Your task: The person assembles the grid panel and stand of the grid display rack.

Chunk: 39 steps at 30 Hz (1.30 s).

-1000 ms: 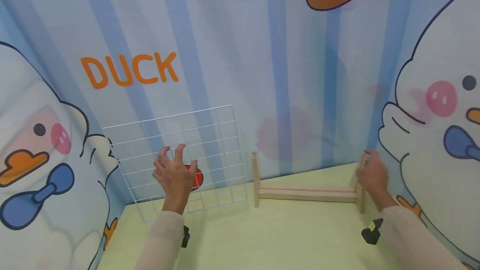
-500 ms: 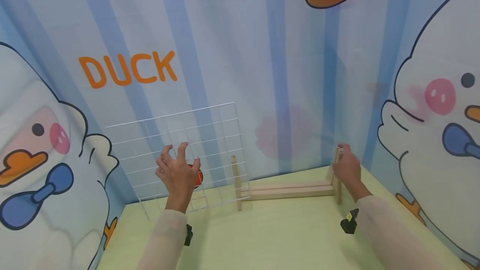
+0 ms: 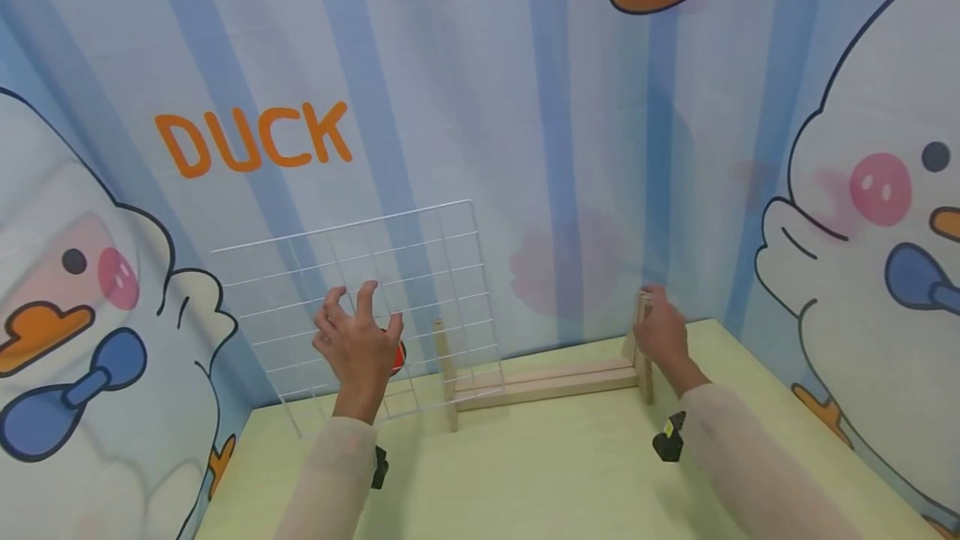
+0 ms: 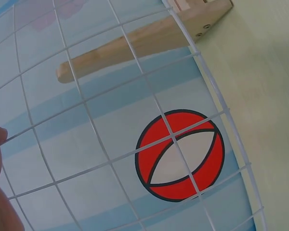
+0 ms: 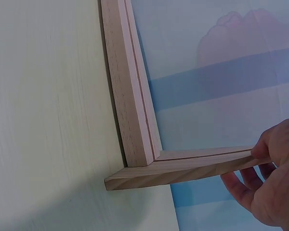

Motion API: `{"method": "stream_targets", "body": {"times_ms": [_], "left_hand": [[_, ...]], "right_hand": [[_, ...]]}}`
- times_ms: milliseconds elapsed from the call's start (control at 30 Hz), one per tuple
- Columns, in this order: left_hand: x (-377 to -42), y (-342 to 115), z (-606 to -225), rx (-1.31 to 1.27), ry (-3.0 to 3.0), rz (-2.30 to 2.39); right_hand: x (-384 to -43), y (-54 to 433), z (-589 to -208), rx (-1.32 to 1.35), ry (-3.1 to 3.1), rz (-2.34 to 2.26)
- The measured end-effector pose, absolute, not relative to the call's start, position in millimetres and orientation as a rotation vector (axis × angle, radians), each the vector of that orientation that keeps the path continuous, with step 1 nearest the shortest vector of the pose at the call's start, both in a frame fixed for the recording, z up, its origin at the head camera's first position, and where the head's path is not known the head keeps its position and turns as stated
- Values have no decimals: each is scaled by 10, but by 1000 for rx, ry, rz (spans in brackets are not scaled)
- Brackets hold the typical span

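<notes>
Biggest change rn: the wooden stand [image 3: 551, 388] has come left in the head view, so its left post [image 3: 452, 412] shows thru the right part of the grid [image 4: 110, 163]; imo that means the gap btwn the two pieces is closing, tho I can't tell if they touch. R hand [image 3: 663, 330] pinches the upper end of the stand's right post [image 5: 183, 168]; L hand [image 3: 362, 352] has fingers spread & bent at the wires, thumb against one in the left wrist view, so it's prob holding the grid. Grid's left of centre in the head frame, stood up w/ a tilt in front of the backdrop [image 3: 480, 148]; stand's lower centre to right, near the back edge of the worktop [image 3: 540, 473]. Vs 1 s ago: left post was just clear of the grid's right side, now it's well inside it; L hand + grid barely moved, R hand went left w/ the stand.
</notes>
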State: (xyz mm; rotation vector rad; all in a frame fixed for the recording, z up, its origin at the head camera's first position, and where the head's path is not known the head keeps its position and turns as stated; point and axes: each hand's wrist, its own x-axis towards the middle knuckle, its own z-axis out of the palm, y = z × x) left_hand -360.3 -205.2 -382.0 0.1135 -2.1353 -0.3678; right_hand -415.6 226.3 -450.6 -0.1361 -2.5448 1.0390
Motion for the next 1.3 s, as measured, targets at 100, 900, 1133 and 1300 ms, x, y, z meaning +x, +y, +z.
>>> {"method": "stream_targets", "body": {"times_ms": [100,900,1133,1300], "left_hand": [[-3590,-2044,-3806,113,-2127,-353],[-3591,-1970,-3687,109,-2153,-359],[-3650,-1804,-3506,82,-2124,-352],[-3692,-1654,-3334,85,-2102,-347]], "right_hand": [[-4177,2201,-4507,-113,-2544,1039],[-4196,1683,-4550,-87,-2570,1058],[-4197,1691,-4573,-85,-2576,1067],[-4190,1687,-4558,-75,-2574,1067]]}}
